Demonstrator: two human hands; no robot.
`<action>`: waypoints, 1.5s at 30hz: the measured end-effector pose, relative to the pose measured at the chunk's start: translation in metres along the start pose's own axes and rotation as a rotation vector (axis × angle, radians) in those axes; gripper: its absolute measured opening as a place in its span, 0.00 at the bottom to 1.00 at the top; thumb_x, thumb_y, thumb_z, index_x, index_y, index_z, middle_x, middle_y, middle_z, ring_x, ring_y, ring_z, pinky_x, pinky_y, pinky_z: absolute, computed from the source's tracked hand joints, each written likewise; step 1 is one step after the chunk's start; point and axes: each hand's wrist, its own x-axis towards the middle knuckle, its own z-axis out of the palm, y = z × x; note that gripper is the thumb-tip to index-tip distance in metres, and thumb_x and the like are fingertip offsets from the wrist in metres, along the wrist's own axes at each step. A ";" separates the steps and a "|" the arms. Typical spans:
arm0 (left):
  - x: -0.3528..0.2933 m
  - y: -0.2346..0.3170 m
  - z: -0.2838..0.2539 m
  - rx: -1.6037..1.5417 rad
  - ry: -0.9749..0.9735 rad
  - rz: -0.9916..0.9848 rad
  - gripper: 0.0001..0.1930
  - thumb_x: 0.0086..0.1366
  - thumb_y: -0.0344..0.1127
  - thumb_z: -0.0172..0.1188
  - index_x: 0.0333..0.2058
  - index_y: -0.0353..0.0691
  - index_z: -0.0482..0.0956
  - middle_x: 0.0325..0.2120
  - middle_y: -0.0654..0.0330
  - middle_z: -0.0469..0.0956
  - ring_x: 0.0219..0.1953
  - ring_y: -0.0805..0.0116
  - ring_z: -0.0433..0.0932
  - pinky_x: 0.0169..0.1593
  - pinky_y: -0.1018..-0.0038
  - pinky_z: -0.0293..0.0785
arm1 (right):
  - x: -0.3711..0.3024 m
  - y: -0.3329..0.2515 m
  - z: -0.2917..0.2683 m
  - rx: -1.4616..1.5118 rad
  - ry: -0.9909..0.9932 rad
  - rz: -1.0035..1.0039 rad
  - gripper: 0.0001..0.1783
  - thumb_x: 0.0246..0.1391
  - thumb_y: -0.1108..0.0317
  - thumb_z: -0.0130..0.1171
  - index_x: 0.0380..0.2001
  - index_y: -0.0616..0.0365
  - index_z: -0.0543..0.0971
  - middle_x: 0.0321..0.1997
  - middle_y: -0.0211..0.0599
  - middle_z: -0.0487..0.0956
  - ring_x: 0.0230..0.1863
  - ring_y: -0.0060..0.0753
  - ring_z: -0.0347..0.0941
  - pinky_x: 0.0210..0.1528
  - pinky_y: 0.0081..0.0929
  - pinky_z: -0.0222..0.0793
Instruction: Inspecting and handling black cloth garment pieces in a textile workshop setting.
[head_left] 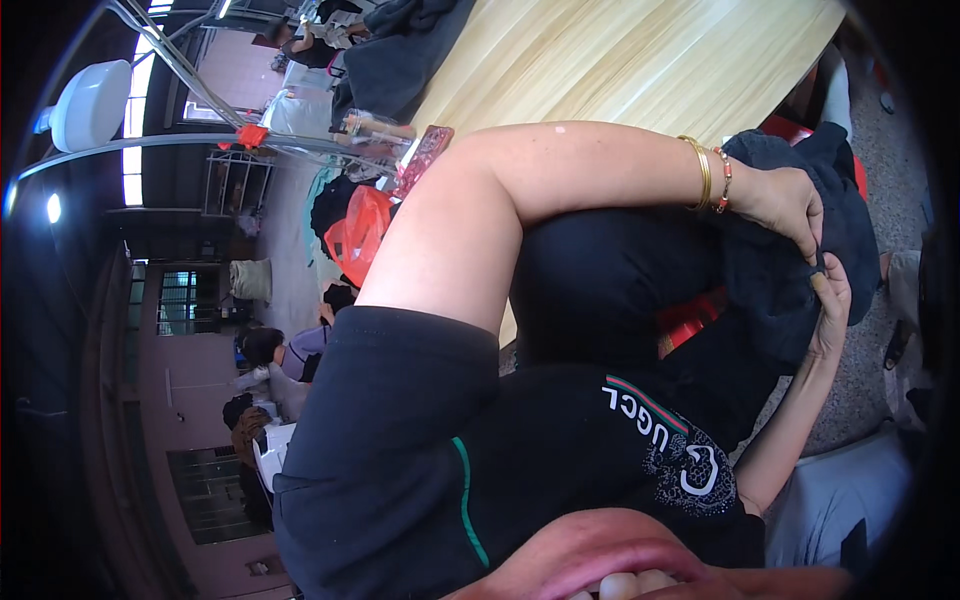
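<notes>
So I'm pinching the dark garment [762,285] with my left hand [783,200] and right hand [834,305], right of the wood-grain surface [600,65]; gripping close together is probably giving better control.

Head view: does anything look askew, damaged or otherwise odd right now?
Two things: the room appears tipped sideways, with a co-worker lying head-left in the image; and a brownish patch, perhaps tape, stands out against the right hand. The dark fabric it and the left hand pinch shows no clear damage.
</notes>
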 end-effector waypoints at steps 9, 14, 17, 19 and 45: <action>-0.005 0.027 0.007 0.278 0.069 0.049 0.11 0.46 0.41 0.69 0.27 0.43 0.84 0.25 0.61 0.82 0.31 0.69 0.81 0.37 0.73 0.75 | -0.001 -0.004 0.004 0.064 -0.020 0.032 0.15 0.52 0.76 0.61 0.43 0.61 0.73 0.41 0.32 0.79 0.39 0.20 0.76 0.44 0.15 0.70; -0.012 0.039 0.011 0.635 0.122 0.173 0.12 0.48 0.43 0.65 0.31 0.46 0.82 0.27 0.59 0.82 0.34 0.61 0.81 0.38 0.69 0.75 | 0.000 -0.004 0.000 -0.166 0.077 -0.065 0.13 0.54 0.76 0.59 0.44 0.61 0.75 0.40 0.31 0.78 0.41 0.18 0.74 0.47 0.14 0.66; -0.017 0.045 0.012 0.749 0.124 0.235 0.11 0.50 0.43 0.63 0.31 0.46 0.81 0.27 0.58 0.81 0.34 0.61 0.81 0.37 0.67 0.75 | -0.004 -0.010 0.012 -0.247 0.160 -0.092 0.12 0.54 0.77 0.59 0.43 0.63 0.76 0.41 0.32 0.78 0.42 0.19 0.74 0.49 0.15 0.67; -0.018 0.051 0.010 0.888 0.212 0.412 0.08 0.52 0.40 0.61 0.28 0.44 0.79 0.25 0.59 0.80 0.32 0.62 0.81 0.33 0.66 0.75 | -0.006 -0.025 0.023 -0.280 0.223 -0.153 0.12 0.54 0.78 0.58 0.43 0.64 0.76 0.41 0.32 0.78 0.43 0.21 0.74 0.50 0.16 0.67; -0.056 0.098 -0.044 0.863 0.393 0.547 0.11 0.50 0.36 0.54 0.29 0.39 0.82 0.27 0.49 0.80 0.34 0.50 0.80 0.36 0.57 0.74 | -0.116 -0.064 0.045 -0.691 0.342 -0.172 0.09 0.58 0.70 0.57 0.42 0.59 0.76 0.49 0.34 0.75 0.50 0.24 0.68 0.49 0.23 0.65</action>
